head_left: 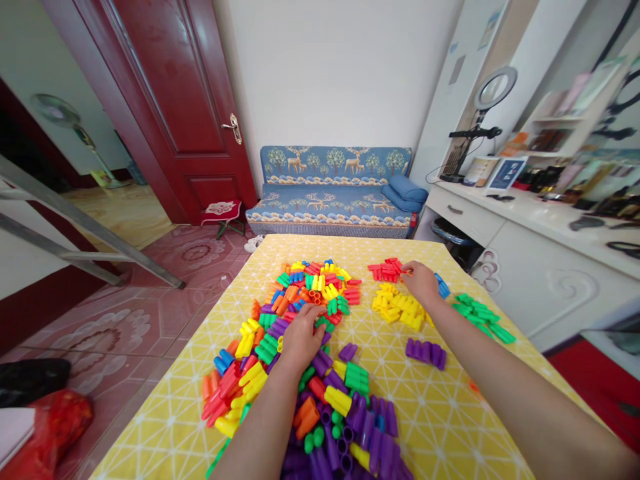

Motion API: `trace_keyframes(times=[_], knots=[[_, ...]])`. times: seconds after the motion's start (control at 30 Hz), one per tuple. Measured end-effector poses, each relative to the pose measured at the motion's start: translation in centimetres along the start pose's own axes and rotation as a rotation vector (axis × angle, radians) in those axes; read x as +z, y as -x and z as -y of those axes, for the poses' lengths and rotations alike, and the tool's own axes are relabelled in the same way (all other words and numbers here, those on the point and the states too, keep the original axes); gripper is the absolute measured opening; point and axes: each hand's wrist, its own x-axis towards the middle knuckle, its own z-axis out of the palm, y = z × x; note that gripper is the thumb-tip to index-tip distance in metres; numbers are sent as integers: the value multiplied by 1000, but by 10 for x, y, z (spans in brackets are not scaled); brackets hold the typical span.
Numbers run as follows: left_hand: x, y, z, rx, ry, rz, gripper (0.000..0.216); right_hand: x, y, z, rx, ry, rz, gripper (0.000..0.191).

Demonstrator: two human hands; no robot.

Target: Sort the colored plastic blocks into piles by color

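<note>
My left hand (303, 337) reaches over a large mixed heap of bullet-shaped plastic building blocks in purple, green, yellow, red, orange and blue. Its fingers are curved and apart from the thumb, just above a green block (325, 325). On the far right side of the table, my right hand (421, 283) is at the edge of a small red block pile (387, 270). Its fingertips are pinched together on a red block, partly hidden by the fingers. Just nearer than the red pile lies a yellow block pile (399, 307).
Blue blocks (442, 285) sit beyond my right forearm, green blocks (483, 317) to its right, purple blocks (426, 353) to its left. All rest on a yellow patterned tablecloth (380, 413). Behind stand a blue sofa (330, 200) and, at right, a white dresser (545, 247).
</note>
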Motion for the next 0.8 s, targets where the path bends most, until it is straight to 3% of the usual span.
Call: trace_keyframes(times=[0.1, 0.37, 0.63, 0.8], knots=[[0, 0, 0, 1, 8, -9, 35, 5, -21, -16, 52, 151, 77, 29], [1, -1, 3, 8, 4, -22, 34, 24, -29, -28, 114, 321, 190, 40], [-2, -2, -1, -4, 11, -16, 33, 24, -30, -33, 75, 285, 188, 36], [-2, -1, 0, -5, 11, -9, 32, 1, -19, -30, 32, 152, 97, 42]])
